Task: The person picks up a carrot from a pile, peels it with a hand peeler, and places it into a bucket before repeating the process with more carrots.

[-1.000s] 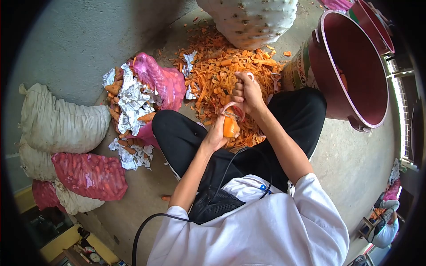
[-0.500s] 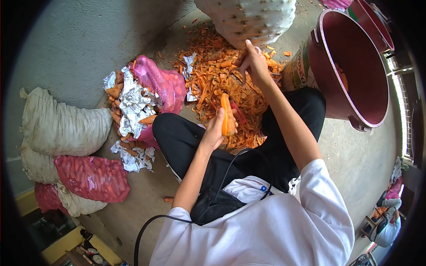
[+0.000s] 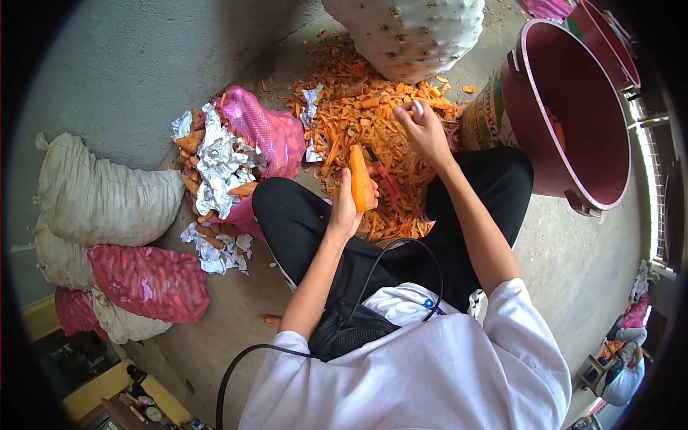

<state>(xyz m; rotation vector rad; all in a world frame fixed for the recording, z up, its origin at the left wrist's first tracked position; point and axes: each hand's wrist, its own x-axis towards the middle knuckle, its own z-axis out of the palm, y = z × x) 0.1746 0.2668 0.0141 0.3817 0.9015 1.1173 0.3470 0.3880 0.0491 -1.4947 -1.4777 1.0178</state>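
Observation:
My left hand (image 3: 349, 209) is wrapped around a peeled orange carrot (image 3: 362, 179), its narrow end pointing away from me. Close to the carrot, a tool with a red handle (image 3: 388, 183) and a dark end lies on the heap of carrot peelings (image 3: 393, 147). Over the right part of that heap is my right hand (image 3: 427, 132), its fingers curled in and the thumb on top. Nothing shows in its grip.
To the right stands a large maroon tub (image 3: 595, 143) with carrots inside. A stuffed white sack (image 3: 408, 36) is beyond the peelings. Left are a pink net bag (image 3: 261, 132), crumpled paper (image 3: 218, 161), unpeeled carrots and more sacks (image 3: 107, 190). A person (image 3: 625, 380) sits far right.
My right hand has come back toward me and its spread fingers have curled in. The carrot in my left hand has turned slightly, showing more of the red-handled tool behind it.

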